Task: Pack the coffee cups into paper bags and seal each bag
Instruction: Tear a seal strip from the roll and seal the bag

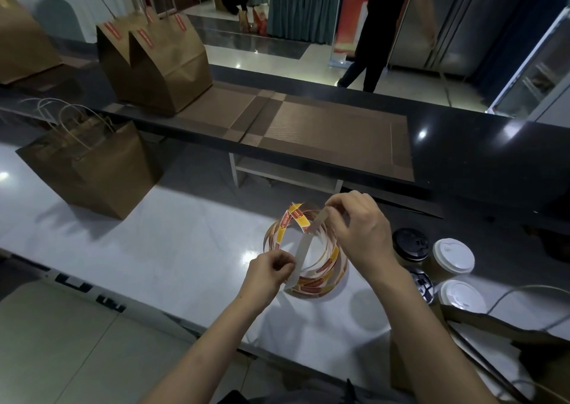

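- A white counter (154, 249) is spread across the lower half of the view, with a black raised ledge (447, 144) behind it from 9 to 3 o'clock.
- A brown mat (324, 132) is laid on the ledge at about 12 o'clock from the hands.
- Two sealed paper bags (160, 64) (red stickers are seen along their folded tops) are stood on the ledge at 11 o'clock.
- An open paper bag (101, 169) with twisted handles is set on the counter at 10 o'clock, well apart from the hands.
- Another brown bag (481, 351) is seen at 4 o'clock, by the right forearm.
- A loose coil of sticker strip (311, 283) is rested on the counter at centre.
- Four coffee cups (453, 255) are grouped at 3 o'clock, just beside the coil; two lids are white, two dark.
- The right hand (361, 227) is closed, its fingertips pinched on the upper end of a white backing strip (303, 249).
- The left hand (268, 272) is closed in a pinch on the strip's lower part.
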The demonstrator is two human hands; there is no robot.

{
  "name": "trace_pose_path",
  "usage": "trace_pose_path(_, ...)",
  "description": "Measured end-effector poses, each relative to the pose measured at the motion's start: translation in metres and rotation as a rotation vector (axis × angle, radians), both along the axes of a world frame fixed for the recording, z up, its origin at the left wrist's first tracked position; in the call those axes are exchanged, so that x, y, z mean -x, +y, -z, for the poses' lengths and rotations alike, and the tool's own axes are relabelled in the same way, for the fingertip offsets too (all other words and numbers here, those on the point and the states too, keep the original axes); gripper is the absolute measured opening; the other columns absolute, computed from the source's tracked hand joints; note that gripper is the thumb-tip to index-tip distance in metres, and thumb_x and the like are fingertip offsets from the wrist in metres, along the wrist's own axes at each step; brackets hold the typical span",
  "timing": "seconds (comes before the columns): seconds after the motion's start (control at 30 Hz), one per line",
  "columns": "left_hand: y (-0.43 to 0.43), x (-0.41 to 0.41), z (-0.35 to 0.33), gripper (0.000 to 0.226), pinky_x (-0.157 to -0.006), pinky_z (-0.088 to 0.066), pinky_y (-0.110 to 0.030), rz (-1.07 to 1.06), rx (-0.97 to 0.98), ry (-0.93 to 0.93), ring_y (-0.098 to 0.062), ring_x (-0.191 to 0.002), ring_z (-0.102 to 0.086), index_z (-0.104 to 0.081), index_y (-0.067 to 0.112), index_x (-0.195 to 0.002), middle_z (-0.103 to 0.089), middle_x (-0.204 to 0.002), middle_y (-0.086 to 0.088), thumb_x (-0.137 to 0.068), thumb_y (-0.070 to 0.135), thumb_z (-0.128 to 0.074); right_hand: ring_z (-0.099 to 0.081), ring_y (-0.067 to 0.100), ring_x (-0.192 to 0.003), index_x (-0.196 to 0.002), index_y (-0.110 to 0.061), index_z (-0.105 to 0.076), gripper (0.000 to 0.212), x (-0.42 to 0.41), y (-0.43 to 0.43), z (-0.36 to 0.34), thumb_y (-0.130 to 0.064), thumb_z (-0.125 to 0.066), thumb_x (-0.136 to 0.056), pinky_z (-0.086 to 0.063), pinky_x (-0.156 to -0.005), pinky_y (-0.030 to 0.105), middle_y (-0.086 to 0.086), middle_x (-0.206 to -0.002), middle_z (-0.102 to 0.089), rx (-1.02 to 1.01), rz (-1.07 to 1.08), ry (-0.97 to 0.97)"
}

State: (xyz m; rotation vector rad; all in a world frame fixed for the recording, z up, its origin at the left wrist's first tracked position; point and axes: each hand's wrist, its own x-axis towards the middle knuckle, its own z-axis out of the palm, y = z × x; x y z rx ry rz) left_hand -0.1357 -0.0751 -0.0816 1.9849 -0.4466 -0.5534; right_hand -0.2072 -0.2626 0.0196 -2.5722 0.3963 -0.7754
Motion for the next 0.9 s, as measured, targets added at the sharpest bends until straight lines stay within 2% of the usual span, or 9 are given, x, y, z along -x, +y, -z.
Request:
trace_pose_path(0.3, 0.003, 0.002, 0.004, 0.011, -0.074, -0.053, -0.011, 0.007, 0.002, 0.001, -0.01, -0.093, -0.071, -0.077, 0.016, -0.102, -0.076, -0.097, 0.008, -0.098, 0.01, -0.069, -0.057, 0.013, -0.09, -0.102, -0.019, -0.07, 0.004, 0.001, 0.001, -0.005, -0.019, -0.066, -0.1, -0.049, -0.067, 0.029, -0.005, -0.096, -0.066, 0.023, 0.003, -0.008)
trace_pose_path(0.43, 0.001, 0.0, 0.001, 0.011, -0.076, -0.055, -0.015, 0.004, 0.01, 0.007, -0.011, -0.095, -0.071, -0.077, 0.016, -0.103, -0.076, -0.098, 0.007, -0.098, 0.011, -0.069, -0.056, 0.013, -0.09, -0.103, -0.02, -0.069, 0.004, -0.001, -0.001, -0.01, -0.019, -0.065, -0.101, -0.052, -0.066, 0.033, -0.006, -0.096, -0.064, 0.014, 0.008, -0.037)
trace_pose_path(0.57, 0.002, 0.001, 0.001, 0.009, -0.07, -0.05, -0.01, 0.006, -0.005, -0.012, -0.008, -0.09, -0.07, -0.077, 0.016, -0.099, -0.075, -0.094, 0.007, -0.097, 0.01, -0.07, -0.055, 0.012, -0.09, -0.103, -0.02, -0.068, 0.004, 0.001, -0.007, -0.015, -0.018, -0.065, -0.101, -0.054, -0.068, 0.038, -0.008, -0.097, -0.063, 0.007, 0.02, -0.065)
trace_pose_path(0.67, 0.004, 0.001, 0.004, 0.011, -0.07, -0.047, -0.007, 0.007, -0.027, -0.031, -0.004, -0.089, -0.068, -0.077, 0.02, -0.095, -0.075, -0.091, 0.01, -0.095, 0.011, -0.071, -0.055, 0.012, -0.092, -0.103, -0.021, -0.067, 0.004, 0.004, -0.009, -0.02, -0.018, -0.064, -0.102, -0.054, -0.071, 0.039, -0.01, -0.097, -0.061, -0.026, 0.029, -0.096)
trace_pose_path(0.9, 0.002, -0.001, 0.008, 0.008, -0.067, -0.046, -0.004, -0.021, -0.074, -0.02, -0.008, -0.091, -0.068, -0.077, 0.015, -0.101, -0.074, -0.096, 0.006, -0.095, 0.012, -0.073, -0.061, 0.015, -0.091, -0.106, -0.019, -0.07, 0.007, 0.014, -0.007, -0.023, -0.018, -0.066, -0.101, -0.058, -0.077, 0.043, -0.007, -0.097, -0.066, -0.139, 0.023, -0.107)
